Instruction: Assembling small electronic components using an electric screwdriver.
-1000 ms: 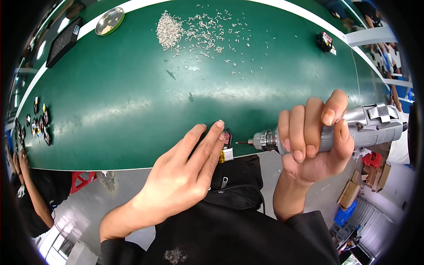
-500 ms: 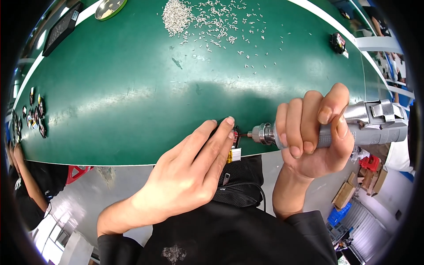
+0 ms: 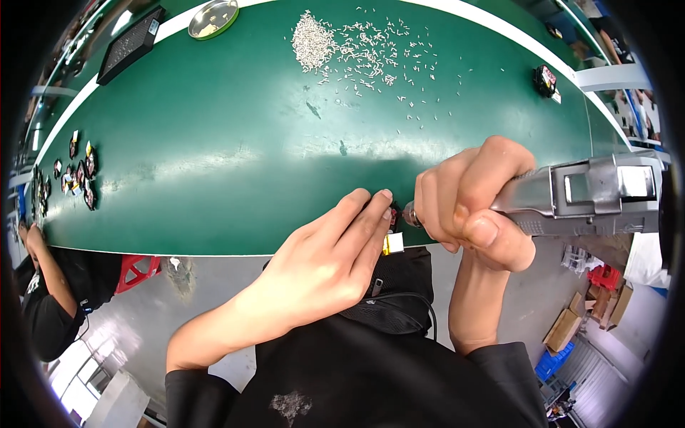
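Observation:
At the near edge of the green table, my left hand (image 3: 314, 260) holds a small black part (image 3: 394, 220) under its fingertips. A yellow-and-white tab sticks out of the part on the near side, and most of its body is hidden by my fingers. My right hand (image 3: 474, 203) is wrapped round a grey electric screwdriver (image 3: 592, 203) with a metal lever on top. The screwdriver lies level, its nose pointing left at the part. Whether its bit touches the part is hard to see.
Small silvery screws (image 3: 312, 46) lie heaped and scattered at the far side of the table (image 3: 235, 128). A round green-rimmed dish (image 3: 214, 20) and a black tray (image 3: 130, 46) stand far left. Similar black parts (image 3: 89, 164) lie left; another part (image 3: 546, 82) sits far right. A person's arm (image 3: 53, 274) shows left.
My right hand and the screwdriver have shifted left, closer to the part, and the hand has turned over the tool. The view has moved slightly; my left hand keeps its hold.

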`<state>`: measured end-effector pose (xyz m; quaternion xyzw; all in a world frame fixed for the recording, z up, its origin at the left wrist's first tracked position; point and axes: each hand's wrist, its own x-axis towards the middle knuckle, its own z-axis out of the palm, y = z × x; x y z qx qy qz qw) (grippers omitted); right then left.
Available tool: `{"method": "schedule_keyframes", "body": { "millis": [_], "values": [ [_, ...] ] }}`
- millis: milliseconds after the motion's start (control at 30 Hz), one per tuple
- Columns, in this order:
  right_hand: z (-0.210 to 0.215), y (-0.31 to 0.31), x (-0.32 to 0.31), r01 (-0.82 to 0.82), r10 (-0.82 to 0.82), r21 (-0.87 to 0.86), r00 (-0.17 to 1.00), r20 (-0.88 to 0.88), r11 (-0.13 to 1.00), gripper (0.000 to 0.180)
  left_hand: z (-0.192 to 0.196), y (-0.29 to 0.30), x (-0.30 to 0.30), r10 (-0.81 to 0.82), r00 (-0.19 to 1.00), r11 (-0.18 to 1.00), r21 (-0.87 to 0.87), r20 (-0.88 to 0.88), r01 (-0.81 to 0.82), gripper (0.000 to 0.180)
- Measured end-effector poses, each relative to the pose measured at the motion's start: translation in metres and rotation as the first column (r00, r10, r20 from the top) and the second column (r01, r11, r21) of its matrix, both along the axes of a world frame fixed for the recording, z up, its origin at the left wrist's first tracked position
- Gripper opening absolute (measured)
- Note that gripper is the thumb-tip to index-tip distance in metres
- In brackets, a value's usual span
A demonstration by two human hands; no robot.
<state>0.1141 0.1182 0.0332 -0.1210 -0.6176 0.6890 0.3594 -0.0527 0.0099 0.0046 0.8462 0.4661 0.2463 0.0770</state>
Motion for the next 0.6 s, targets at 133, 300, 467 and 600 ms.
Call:
{"method": "schedule_keyframes", "body": {
  "millis": [133,300,467,600],
  "values": [
    [0.006,0.001,-0.002,-0.097,0.096,-0.016,0.995,-0.032,0.995,0.016,0.011,-0.001,-0.001,-0.036,0.998,0.998,-0.045,-0.044,0.034,0.036],
    [0.008,0.004,-0.016,-0.309,0.325,0.101,0.908,-0.265,0.946,0.018,0.016,0.006,-0.015,-0.126,0.991,0.992,-0.024,-0.032,0.125,0.032],
    [0.001,0.014,0.013,-0.337,0.255,-0.031,0.767,-0.589,0.941,0.011,0.016,-0.012,-0.051,0.172,0.980,0.982,-0.058,-0.102,-0.179,0.042],
    [-0.006,-0.002,0.053,-0.097,-0.064,-0.239,0.808,-0.586,0.966,0.012,0.009,-0.029,-0.140,0.835,0.521,0.530,0.000,-0.177,-0.848,0.042]
  ]
}}
